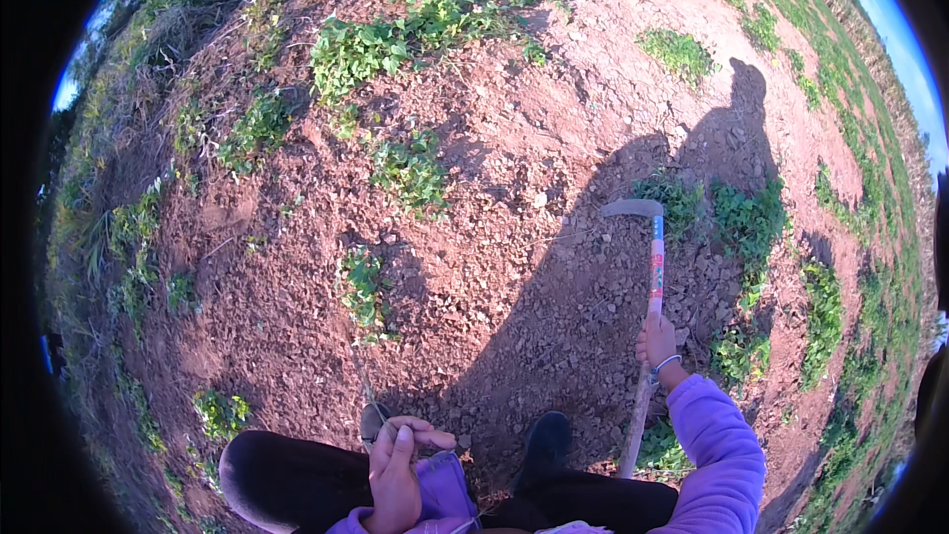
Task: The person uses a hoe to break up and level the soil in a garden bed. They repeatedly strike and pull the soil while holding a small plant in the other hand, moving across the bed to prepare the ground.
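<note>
My right hand grips the wooden handle of a sickle partway along its length. Colored wrapping covers the upper handle, and the curved metal blade points left, just above shaded soil beside leafy plants. Low in the view, my left hand is raised in front of my lap, thumb close to the bent fingers. A thin green stem shows by its fingertips; whether the fingers pinch it is unclear. Ahead of that hand, a small leafy plant grows from crumbly reddish soil.
My dark shoe rests on the soil between my hands, with my bent knee at lower left. More vines grow farther out. Dry grass borders the left, and a green strip runs along the right. My shadow falls ahead.
</note>
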### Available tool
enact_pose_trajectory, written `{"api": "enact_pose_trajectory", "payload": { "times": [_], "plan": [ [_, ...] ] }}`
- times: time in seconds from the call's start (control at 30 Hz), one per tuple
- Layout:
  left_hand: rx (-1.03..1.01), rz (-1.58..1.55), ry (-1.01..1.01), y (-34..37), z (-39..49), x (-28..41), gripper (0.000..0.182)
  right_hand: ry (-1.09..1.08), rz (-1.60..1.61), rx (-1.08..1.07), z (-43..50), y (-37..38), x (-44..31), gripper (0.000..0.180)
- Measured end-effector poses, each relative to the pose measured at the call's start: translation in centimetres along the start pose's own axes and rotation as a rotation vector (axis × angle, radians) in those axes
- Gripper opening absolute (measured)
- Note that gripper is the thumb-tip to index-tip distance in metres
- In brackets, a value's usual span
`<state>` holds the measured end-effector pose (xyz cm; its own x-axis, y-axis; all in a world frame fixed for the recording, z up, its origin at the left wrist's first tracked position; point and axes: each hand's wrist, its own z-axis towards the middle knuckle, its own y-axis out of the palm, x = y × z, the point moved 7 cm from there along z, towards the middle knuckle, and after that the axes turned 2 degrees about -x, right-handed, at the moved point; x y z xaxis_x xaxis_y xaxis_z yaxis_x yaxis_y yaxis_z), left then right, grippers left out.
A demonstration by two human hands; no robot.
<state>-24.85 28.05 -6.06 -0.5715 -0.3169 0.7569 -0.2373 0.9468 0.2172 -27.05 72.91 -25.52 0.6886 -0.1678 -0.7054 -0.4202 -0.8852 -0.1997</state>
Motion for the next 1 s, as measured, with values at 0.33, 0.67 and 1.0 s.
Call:
{"api": "enact_pose_trajectory", "payload": {
  "times": [0.33,0.67,1.0],
  "plan": [
    [-0.017,-0.007,-0.005,0.1,-0.2,0.0,0.021,-0.296,-0.195,0.228,-2.0,-4.1,-7.3,0.035],
    [0.0,-0.055,-0.04,-0.3,0.0,-0.9,0.02,-0.186,-0.021,0.1,-6.6,-3.0,-4.4,0.034],
    [-0.035,-0.08,-0.043,0.2,0.2,-1.1,0.021,0.064,0.098,-0.046,-8.1,-0.6,2.2,0.036]
  ]
}}
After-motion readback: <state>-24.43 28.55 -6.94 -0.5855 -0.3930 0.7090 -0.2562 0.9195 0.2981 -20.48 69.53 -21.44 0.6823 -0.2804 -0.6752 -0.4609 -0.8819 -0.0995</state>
